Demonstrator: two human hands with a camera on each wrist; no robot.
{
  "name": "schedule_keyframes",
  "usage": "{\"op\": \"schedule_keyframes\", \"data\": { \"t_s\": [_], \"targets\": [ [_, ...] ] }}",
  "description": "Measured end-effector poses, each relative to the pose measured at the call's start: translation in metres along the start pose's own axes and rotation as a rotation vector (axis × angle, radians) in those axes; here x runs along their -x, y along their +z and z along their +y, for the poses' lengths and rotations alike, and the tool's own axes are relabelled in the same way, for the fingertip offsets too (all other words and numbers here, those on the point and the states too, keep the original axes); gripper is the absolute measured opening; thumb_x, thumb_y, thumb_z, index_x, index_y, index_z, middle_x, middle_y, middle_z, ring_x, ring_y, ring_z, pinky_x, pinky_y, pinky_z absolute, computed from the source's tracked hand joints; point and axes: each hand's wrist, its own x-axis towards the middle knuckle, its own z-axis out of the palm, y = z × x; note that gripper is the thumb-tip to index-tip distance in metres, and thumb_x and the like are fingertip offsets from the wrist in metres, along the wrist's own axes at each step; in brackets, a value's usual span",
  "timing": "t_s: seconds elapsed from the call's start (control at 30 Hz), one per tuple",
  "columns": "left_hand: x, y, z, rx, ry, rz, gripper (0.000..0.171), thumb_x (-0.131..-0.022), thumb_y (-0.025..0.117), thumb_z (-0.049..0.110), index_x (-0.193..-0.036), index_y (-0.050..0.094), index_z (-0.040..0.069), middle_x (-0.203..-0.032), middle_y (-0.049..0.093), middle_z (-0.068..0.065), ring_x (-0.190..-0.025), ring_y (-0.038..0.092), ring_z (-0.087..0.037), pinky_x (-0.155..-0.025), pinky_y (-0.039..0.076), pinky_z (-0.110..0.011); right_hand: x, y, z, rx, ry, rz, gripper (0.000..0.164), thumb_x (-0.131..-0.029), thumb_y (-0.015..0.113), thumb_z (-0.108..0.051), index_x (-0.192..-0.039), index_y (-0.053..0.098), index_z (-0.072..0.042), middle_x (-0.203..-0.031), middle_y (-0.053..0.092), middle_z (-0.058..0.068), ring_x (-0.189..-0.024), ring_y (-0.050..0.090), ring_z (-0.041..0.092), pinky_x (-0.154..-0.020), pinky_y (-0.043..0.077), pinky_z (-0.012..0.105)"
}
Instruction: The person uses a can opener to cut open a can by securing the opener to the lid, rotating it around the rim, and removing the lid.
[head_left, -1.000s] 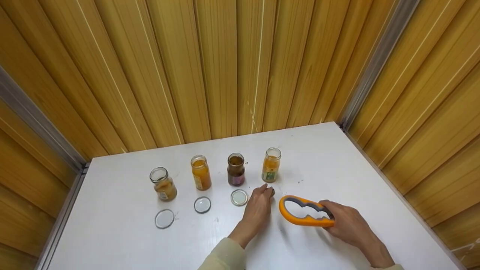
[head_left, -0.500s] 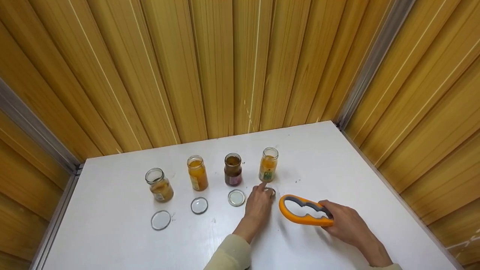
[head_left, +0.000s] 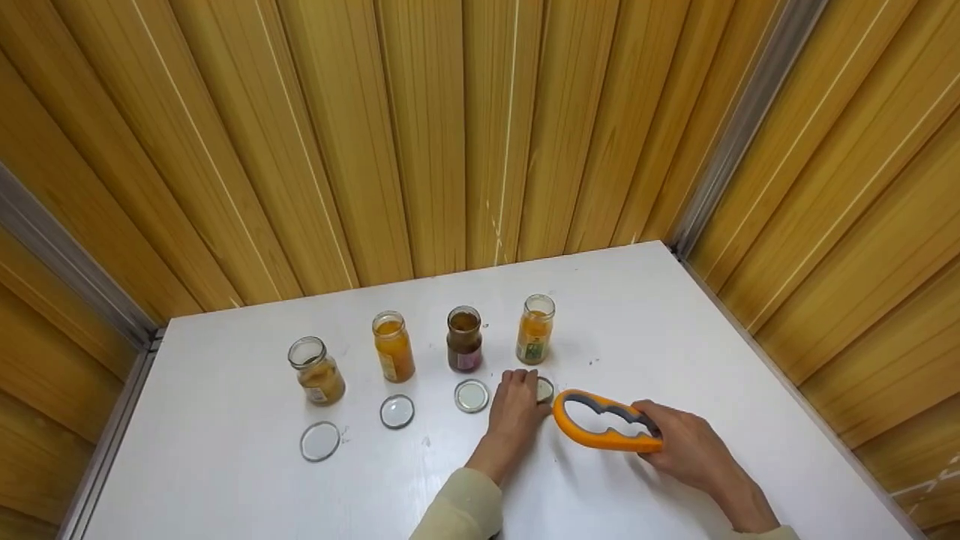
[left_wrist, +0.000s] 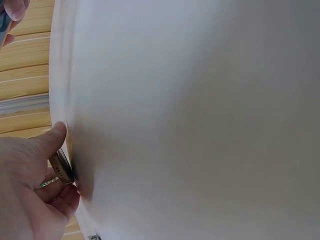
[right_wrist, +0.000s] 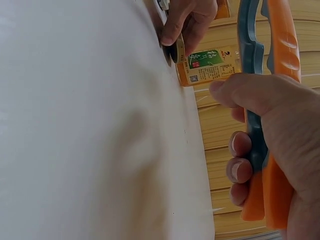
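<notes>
My left hand [head_left: 516,411] is down on the white table [head_left: 637,315], its thumb and fingers pinching a round metal jar lid [head_left: 545,389] by the edge. The lid's pale inside faces up in the head view; in the left wrist view its gold rim [left_wrist: 61,167] shows between thumb and fingers. Just behind stands an uncapped glass jar [head_left: 535,339] of orange contents with a green label. My right hand [head_left: 691,444] grips an orange and grey jar opener [head_left: 619,442] by its handle end, holding it above the table with the looped end toward the left hand.
To the left stand three more uncapped jars: a dark one [head_left: 465,346], an orange one [head_left: 395,354] and a paler one [head_left: 322,381]. In front of them lie three lids: a near one [head_left: 471,396], a middle one [head_left: 397,412] and a far-left one [head_left: 320,441]. Wood-patterned walls [head_left: 435,150] enclose the table.
The lid under my left hand, mostly hidden a second ago, now shows its pale inside to the right of the fingers. The jar opener has barely moved. The view has shifted slightly.
</notes>
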Motion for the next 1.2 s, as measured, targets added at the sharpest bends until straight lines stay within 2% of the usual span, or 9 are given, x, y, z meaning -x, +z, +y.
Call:
{"op": "schedule_keyframes", "data": {
  "t_s": [0.1, 0.3, 0.53, 0.67, 0.77, 0.93, 1.07, 1.2],
  "targets": [
    [-0.001, 0.001, -0.001, 0.009, -0.023, -0.011, 0.06, -0.074, 0.075, 0.041, -0.12, 0.057, 0.007, -0.109, 0.057, -0.005, -0.101, 0.048, -0.02, -0.091, 0.042, -0.03, 0.0, 0.0, -0.001, -0.001, 0.013, -0.007, 0.047, -0.067, 0.082, -0.027, -0.107, 0.058, -0.029, -0.067, 0.043, -0.02, -0.059, 0.041, 0.004, -0.055, 0.037, 0.023],
    [-0.003, 0.003, -0.002, 0.041, -0.04, 0.009, 0.061, -0.073, 0.075, 0.045, -0.118, 0.059, 0.006, -0.111, 0.056, -0.007, -0.103, 0.048, -0.021, -0.092, 0.043, -0.031, 0.0, 0.0, -0.002, -0.007, 0.035, -0.028, 0.047, -0.068, 0.082, -0.027, -0.107, 0.057, -0.03, -0.067, 0.043, -0.019, -0.059, 0.041, 0.004, -0.055, 0.036, 0.024],
    [-0.004, 0.007, 0.0, 0.044, -0.038, 0.062, 0.055, -0.07, 0.077, 0.043, -0.107, 0.063, 0.005, -0.103, 0.055, -0.007, -0.096, 0.049, -0.021, -0.087, 0.044, -0.03, 0.0, -0.002, -0.001, -0.013, 0.059, -0.032, 0.047, -0.068, 0.082, -0.026, -0.108, 0.058, -0.028, -0.07, 0.045, -0.02, -0.061, 0.043, 0.004, -0.058, 0.04, 0.025],
    [-0.006, 0.01, 0.003, 0.022, -0.079, 0.05, 0.058, -0.07, 0.077, 0.046, -0.107, 0.061, 0.004, -0.1, 0.053, -0.007, -0.095, 0.048, -0.021, -0.088, 0.044, -0.029, 0.0, -0.003, 0.0, -0.011, 0.055, -0.03, 0.046, -0.068, 0.081, -0.027, -0.108, 0.058, -0.028, -0.069, 0.045, -0.019, -0.061, 0.043, 0.005, -0.058, 0.039, 0.025],
    [-0.008, 0.01, 0.003, -0.006, -0.1, 0.045, 0.063, -0.07, 0.076, 0.05, -0.108, 0.058, 0.004, -0.098, 0.05, -0.008, -0.093, 0.047, -0.021, -0.087, 0.045, -0.03, 0.0, -0.003, 0.0, -0.011, 0.047, -0.014, 0.046, -0.068, 0.081, -0.028, -0.108, 0.058, -0.029, -0.068, 0.044, -0.02, -0.06, 0.042, 0.005, -0.057, 0.038, 0.025],
    [-0.007, 0.011, 0.004, 0.008, -0.114, 0.084, 0.068, -0.071, 0.073, 0.054, -0.111, 0.057, 0.001, -0.097, 0.049, -0.008, -0.091, 0.048, -0.022, -0.085, 0.046, -0.03, -0.001, -0.004, 0.0, -0.043, 0.022, 0.034, 0.046, -0.067, 0.081, -0.024, -0.106, 0.057, -0.031, -0.065, 0.042, -0.018, -0.058, 0.041, 0.005, -0.054, 0.036, 0.023],
    [-0.002, 0.003, 0.007, 0.047, -0.129, 0.081, 0.074, -0.075, 0.069, 0.056, -0.121, 0.053, 0.0, -0.101, 0.049, -0.009, -0.093, 0.049, -0.02, -0.087, 0.046, -0.029, -0.001, -0.006, 0.003, -0.036, 0.028, 0.078, 0.047, -0.066, 0.08, -0.023, -0.107, 0.057, -0.029, -0.065, 0.041, -0.017, -0.057, 0.04, 0.005, -0.053, 0.035, 0.024],
    [0.004, -0.007, 0.01, 0.088, -0.125, 0.058, 0.069, -0.08, 0.067, 0.049, -0.126, 0.049, 0.001, -0.109, 0.05, -0.009, -0.099, 0.05, -0.02, -0.089, 0.046, -0.03, -0.002, -0.007, 0.006, -0.027, 0.062, 0.136, 0.048, -0.065, 0.078, -0.02, -0.108, 0.058, -0.024, -0.065, 0.043, -0.016, -0.057, 0.041, 0.007, -0.053, 0.036, 0.025]
  ]
}}
